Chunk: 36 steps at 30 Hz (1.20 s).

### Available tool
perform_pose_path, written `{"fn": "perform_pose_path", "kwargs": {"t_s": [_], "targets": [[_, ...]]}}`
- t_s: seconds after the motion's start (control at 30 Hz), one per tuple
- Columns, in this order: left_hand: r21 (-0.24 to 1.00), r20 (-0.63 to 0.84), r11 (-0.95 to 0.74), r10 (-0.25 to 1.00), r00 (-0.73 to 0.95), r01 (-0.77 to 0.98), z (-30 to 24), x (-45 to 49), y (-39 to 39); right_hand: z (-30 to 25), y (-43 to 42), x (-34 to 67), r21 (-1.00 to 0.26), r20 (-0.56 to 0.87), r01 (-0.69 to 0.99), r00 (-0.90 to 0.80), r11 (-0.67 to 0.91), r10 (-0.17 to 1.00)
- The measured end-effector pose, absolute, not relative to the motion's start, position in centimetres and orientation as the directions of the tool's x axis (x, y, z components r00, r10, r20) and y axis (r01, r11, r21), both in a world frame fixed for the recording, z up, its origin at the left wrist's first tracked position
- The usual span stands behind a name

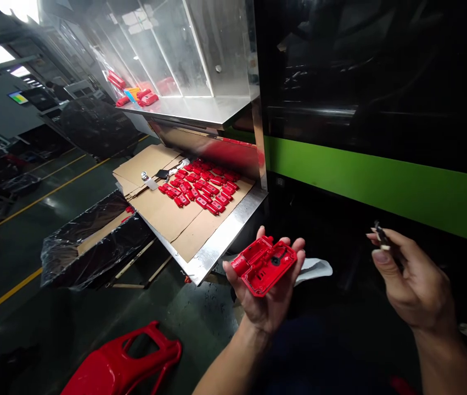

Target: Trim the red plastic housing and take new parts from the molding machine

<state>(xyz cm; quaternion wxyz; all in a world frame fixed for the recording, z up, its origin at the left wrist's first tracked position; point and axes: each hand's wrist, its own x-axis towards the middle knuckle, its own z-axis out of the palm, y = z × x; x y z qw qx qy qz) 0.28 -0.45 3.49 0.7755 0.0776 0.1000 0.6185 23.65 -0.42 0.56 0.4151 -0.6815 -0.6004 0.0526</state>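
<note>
A hollow red plastic casing (266,272) is grasped in the left hand (264,311), and a small black-and-white piece (381,237) is pinched by the right hand (416,285). Marks (215,206) on red plastic blocks (202,202), laid on brown cardboard (165,214), are illegible.

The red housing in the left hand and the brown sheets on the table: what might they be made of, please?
Red housing: probably moulded plastic, slightly glossy, judging by its highlights and thin rims; painted metal remains possible. Brown sheets: likely cardboard, matte, given their dull tan faces and thin stacked edges.
</note>
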Motion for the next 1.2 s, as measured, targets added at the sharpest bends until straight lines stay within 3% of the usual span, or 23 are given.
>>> {"fn": "perform_pose_path", "kwargs": {"t_s": [0.1,0.2,0.3,0.5,0.73,1.2], "targets": [[0.358,0.046,0.034,0.997,0.054,-0.933,2.9,0.5,-0.7,2.5,-0.6,23.1,-0.568,0.442,0.799,0.094,0.198,0.892],[0.503,0.182,-0.216,0.973,-0.141,-0.837,2.5,0.9,-1.0,4.8,-0.9,21.3,-0.479,0.517,0.794,-0.088,0.374,0.851],[0.596,0.254,-0.33,0.942,-0.219,-0.732,2.2,1.0,-1.3,6.6,-1.2,18.9,-0.439,0.552,0.752,-0.207,0.493,0.808],[0.719,0.384,-0.482,0.876,-0.291,-0.5,1.6,0.7,-1.5,8.1,-0.8,15.8,-0.362,0.465,0.784,-0.317,0.505,0.826],[0.812,0.409,-0.499,0.857,-0.315,-0.303,2.3,0.3,-2.2,8.6,-0.4,14.9,-0.345,0.397,0.797,-0.354,0.495,0.847],[0.802,0.519,-0.575,0.803,-0.293,-0.158,2.4,0.8,-2.4,8.5,-0.6,14.5,-0.354,0.396,0.794,-0.352,0.495,0.848]]}}
